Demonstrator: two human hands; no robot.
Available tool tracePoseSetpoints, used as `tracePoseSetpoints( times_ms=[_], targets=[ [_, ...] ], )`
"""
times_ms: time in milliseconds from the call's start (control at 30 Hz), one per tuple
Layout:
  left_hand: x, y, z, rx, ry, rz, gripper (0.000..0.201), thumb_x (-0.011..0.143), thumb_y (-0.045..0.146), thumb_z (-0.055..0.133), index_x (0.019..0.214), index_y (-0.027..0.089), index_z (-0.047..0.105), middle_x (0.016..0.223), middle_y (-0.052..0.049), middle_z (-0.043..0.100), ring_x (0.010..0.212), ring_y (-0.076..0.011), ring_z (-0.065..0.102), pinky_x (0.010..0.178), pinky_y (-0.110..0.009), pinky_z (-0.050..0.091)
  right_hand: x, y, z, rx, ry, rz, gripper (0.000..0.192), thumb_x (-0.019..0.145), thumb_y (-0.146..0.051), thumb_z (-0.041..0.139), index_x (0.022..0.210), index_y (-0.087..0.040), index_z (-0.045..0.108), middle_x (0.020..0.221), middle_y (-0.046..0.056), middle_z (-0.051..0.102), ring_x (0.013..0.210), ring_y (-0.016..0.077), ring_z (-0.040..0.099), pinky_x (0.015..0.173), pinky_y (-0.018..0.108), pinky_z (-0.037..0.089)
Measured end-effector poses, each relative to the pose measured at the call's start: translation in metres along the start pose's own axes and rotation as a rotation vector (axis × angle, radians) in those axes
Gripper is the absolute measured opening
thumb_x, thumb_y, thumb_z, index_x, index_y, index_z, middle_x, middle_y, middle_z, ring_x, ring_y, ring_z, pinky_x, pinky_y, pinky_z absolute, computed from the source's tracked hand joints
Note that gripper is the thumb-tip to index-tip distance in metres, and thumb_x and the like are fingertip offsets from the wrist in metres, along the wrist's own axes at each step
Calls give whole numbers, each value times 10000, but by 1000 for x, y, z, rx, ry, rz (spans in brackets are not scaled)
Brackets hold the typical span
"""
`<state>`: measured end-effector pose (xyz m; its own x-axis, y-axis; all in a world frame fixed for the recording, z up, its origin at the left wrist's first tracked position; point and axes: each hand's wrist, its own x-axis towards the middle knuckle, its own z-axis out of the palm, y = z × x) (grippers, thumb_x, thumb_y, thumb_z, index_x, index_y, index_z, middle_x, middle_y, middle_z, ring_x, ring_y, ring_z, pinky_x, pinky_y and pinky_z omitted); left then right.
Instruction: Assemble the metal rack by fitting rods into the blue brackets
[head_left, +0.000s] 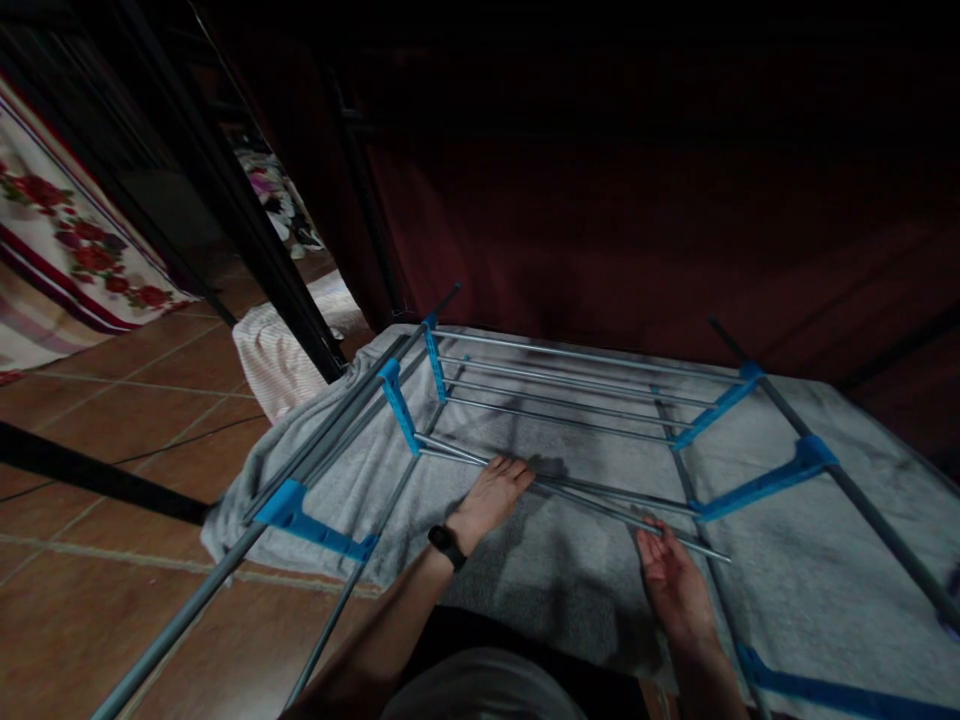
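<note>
A grey metal rack frame [570,385] with blue plastic connectors [397,400] lies flat on a grey cloth [787,590] spread over the floor. My left hand [491,497], with a black watch on its wrist, rests palm down on loose thin metal rods [592,495] at the frame's near side. My right hand [671,580] is palm up under the near end of one of these rods, fingers curled around it. The rods run from the left blue connector toward my right hand.
Terracotta floor tiles [112,400] lie to the left. A dark red curtain [637,220] hangs behind the frame. A black post [247,230] stands at left, beside a striped cloth [281,360] and a floral fabric [67,250]. A black strip [90,475] crosses the tiles.
</note>
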<state>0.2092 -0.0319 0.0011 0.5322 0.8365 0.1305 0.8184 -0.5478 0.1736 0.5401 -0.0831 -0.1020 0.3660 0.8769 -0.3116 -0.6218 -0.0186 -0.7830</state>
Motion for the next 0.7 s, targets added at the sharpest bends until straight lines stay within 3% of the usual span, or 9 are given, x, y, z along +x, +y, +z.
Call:
tracePoseSetpoints(
  times_ms=[367,700],
  targets=[
    [2,-5,-4,5,5,-24,427,893,8,485,1250,202,617,1163,-70,652,1052,-217,579,1033,-380,406,-1,-5,14,-7,52,37,184,746,-313,814,919,-268,772,1115,73,741,1101,201,697,1000,305,579],
    [1,-5,-9,-10,25,-30,451,901,17,498,1295,208,603,1201,-68,650,1104,-218,579,1081,-400,393,-1,-24,22,56,50,9,192,705,-268,856,870,-234,765,942,0,767,892,149,729,894,277,613]
  ],
)
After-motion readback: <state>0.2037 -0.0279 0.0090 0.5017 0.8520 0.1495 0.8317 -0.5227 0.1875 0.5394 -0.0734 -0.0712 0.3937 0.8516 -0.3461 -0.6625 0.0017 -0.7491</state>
